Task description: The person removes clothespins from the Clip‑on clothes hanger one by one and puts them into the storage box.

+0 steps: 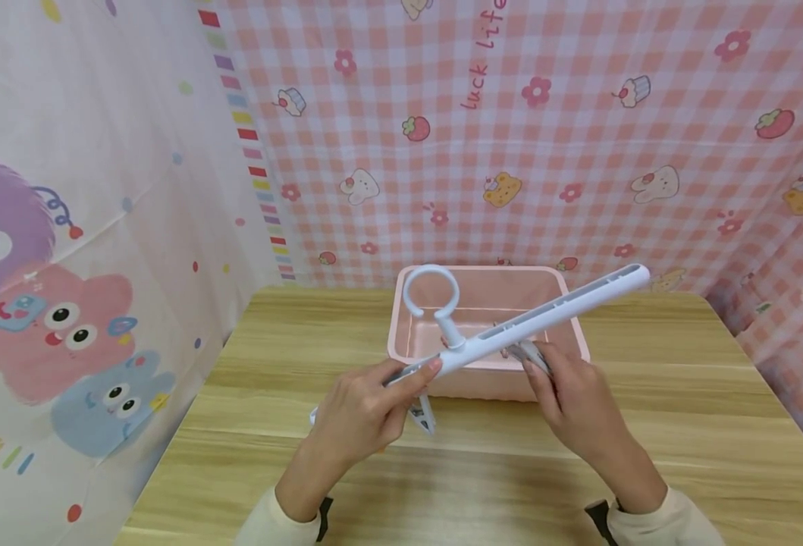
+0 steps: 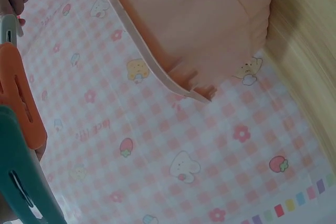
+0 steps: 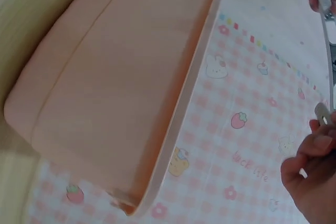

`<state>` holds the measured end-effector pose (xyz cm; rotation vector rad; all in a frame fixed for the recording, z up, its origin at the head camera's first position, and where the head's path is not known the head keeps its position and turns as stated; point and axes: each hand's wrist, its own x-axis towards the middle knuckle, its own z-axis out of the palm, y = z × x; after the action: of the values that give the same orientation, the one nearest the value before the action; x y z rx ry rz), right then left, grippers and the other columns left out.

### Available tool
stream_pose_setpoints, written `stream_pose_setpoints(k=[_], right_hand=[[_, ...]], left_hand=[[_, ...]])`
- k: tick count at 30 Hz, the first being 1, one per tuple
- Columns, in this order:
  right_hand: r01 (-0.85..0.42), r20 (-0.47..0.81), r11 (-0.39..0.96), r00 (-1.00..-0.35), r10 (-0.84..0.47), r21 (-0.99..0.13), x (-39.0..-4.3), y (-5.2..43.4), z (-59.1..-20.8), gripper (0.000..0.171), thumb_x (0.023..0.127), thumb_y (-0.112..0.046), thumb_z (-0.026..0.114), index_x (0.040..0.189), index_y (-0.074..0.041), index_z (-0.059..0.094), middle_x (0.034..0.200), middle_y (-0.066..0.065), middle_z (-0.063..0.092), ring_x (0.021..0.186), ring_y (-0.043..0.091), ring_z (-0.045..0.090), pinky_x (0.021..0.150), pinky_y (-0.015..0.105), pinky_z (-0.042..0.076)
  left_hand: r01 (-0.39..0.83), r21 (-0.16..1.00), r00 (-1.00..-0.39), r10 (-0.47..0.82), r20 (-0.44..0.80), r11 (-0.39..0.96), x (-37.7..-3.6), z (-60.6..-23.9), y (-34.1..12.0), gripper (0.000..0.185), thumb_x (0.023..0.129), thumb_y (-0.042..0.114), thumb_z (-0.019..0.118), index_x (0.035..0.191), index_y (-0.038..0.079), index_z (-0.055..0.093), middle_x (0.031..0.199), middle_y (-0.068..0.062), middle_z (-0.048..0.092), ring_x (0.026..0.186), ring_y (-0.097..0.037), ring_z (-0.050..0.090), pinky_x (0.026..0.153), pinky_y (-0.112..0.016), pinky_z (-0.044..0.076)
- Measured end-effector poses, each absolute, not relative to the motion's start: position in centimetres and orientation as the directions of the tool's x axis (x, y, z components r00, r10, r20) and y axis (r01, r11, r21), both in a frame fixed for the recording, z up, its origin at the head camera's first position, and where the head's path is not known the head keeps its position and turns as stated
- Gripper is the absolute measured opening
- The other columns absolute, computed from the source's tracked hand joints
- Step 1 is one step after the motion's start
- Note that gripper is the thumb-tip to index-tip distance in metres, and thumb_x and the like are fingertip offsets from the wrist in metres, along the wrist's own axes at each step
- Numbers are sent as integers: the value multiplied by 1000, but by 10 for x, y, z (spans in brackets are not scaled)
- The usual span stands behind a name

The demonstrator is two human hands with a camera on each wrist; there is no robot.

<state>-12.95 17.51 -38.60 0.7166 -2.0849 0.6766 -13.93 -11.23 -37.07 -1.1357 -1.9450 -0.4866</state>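
A pale blue clip hanger (image 1: 510, 334) with an open ring hook (image 1: 431, 288) is held up at a slant, its right end higher. My left hand (image 1: 367, 406) grips its lower left part, thumb along the bar. A pale clip (image 1: 423, 415) hangs just below that hand. In the left wrist view, an orange clip (image 2: 23, 95) and a dark green clip (image 2: 29, 171) show at the left edge. My right hand (image 1: 578, 394) pinches a greyish-white clip (image 1: 529, 355) under the bar's middle; the same hand (image 3: 315, 166) shows at the right wrist view's edge.
Behind the hanger, a pink plastic basin (image 1: 488, 383) stands on the wooden table (image 1: 292, 334). A pink checked cloth (image 1: 510, 136) hangs at the back, and a white cartoon-print cloth (image 1: 169, 189) hangs at the left.
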Motion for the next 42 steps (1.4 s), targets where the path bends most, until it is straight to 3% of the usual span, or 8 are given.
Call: stream_pose_setpoints(k=[8,15,18,23,29,33,37,42], right_hand=[[-610,876,790,-408,-257,-52,-134,175,-388,53,111,-40,34,97,4,62,55,-2,42,47,15,36,44,29,32],[-724,746,518,-628,-222,-455,-126,177,-385,13,104,-9,53,103,-2,64,59,-7,42,54,-6,33,45,12,30],[-696,641,320,-717,-274,-642,-123,177,-383,18,100,8,48,102,-3,61,56,-2,37,49,-1,31,43,15,30],[-585,527,3,-733,-429,-811,-124,182,-379,32,103,12,28,103,-6,55,53,6,31,42,17,27,39,19,25],[-532,479,-15,-750,-456,-847,-123,184,-375,37,105,9,27,105,-13,57,56,7,29,43,20,23,38,19,23],[-624,542,194,-766,-346,-757,-120,181,-375,26,103,9,41,103,-8,60,55,2,32,45,5,26,40,18,25],[-708,693,504,-672,-261,-496,-120,177,-378,11,104,-7,53,104,-5,64,57,-7,39,52,-7,30,44,14,29],[-652,830,746,-487,-272,-138,-125,175,-380,50,110,-39,35,100,3,61,57,-4,42,50,8,37,45,24,33]], left_hand=[[845,-63,-283,544,790,531,-139,-371,-113,32,108,24,46,130,20,69,72,0,58,53,-4,33,47,-13,26],[837,-62,-293,541,789,543,-139,-372,-113,35,109,27,42,129,21,70,72,0,57,52,-5,32,47,-14,25],[835,-61,-292,535,793,547,-139,-373,-112,34,108,28,43,129,21,70,72,0,58,52,-5,32,47,-14,26],[830,-68,-288,530,798,553,-139,-373,-111,34,108,27,43,129,22,69,73,0,58,53,-6,34,47,-15,27],[824,-72,-292,530,796,563,-139,-373,-111,34,109,26,42,129,23,69,71,0,55,54,-6,33,48,-15,27],[820,-76,-293,530,796,567,-139,-373,-112,34,109,26,41,129,23,69,71,0,55,54,-6,33,48,-15,26],[823,-72,-292,528,797,563,-139,-373,-112,35,109,26,41,129,22,70,71,1,56,54,-5,33,48,-14,26],[832,-61,-292,529,797,551,-139,-374,-112,34,108,26,43,128,21,71,71,1,58,52,-5,33,47,-13,25]])
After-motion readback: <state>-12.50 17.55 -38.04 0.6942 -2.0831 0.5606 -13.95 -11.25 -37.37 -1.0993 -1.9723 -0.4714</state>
